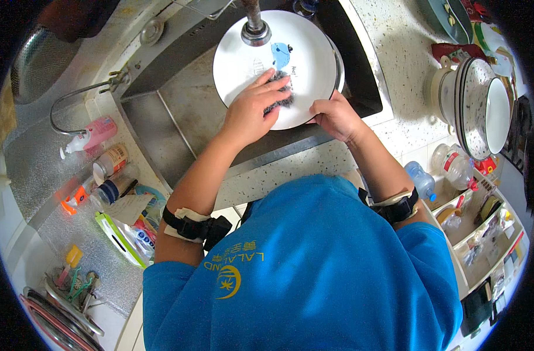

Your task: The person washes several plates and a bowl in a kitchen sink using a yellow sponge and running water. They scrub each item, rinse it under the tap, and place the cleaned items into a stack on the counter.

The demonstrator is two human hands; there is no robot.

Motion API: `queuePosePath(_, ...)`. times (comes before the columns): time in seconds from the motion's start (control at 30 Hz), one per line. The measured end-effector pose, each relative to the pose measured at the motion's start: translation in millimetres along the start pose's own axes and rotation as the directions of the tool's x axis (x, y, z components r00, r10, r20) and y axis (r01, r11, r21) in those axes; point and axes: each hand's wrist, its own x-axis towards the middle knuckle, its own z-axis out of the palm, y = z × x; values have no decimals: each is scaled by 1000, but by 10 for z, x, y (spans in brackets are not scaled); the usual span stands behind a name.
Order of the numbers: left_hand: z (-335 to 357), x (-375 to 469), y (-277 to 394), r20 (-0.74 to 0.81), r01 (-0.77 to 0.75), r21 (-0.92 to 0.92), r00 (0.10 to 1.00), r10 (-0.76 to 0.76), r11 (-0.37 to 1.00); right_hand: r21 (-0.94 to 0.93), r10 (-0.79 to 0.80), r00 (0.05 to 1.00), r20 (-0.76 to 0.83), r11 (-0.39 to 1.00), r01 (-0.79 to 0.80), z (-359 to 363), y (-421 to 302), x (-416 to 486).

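Observation:
A white plate (310,48) with a dark rim and a blue cartoon print is tilted over the sink (161,127). My left hand (256,107) presses a dark scouring pad (281,90), perhaps steel wool, flat against the plate's face. On the near right side, my right hand (337,116) grips the rim, thumb on top and fingers mostly hidden underneath. The metal faucet (256,33) overlaps the plate's far part in view. Another pale rim (340,70) shows behind the plate's right edge; what it belongs to is mostly hidden.
Left of the sink stand a pink pump bottle (101,131), a jar (113,160) and a curved metal spout (58,103). Stacked enamel-style bowls (473,109) rest on the speckled counter (381,39) at right. Below them are plastic bottles (451,164) and a divided shelf (473,228).

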Motion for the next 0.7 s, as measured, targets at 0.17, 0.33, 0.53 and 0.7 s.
queuePosePath(0.17, -11, 214, -29, -215, 204, 246, 965, -152, 948, -53, 6, 1000, -27, 999, -7, 9, -65, -68)
queuePosePath(0.33, 5, 401, -73, -265, 128, 325, 963, -39, 937, -37, -24, 999, -37, 999, 23, 0, -114, -94)
queuePosePath(0.53, 0, 418, -112, -213, -26, 292, 973, 91, 956, -74, -26, 999, -46, 997, 23, -16, -126, -136)
queuePosePath(0.7, -27, 412, -115, -182, -50, 275, 978, 102, 960, -64, -33, 999, -12, 997, 32, 0, -130, -141)
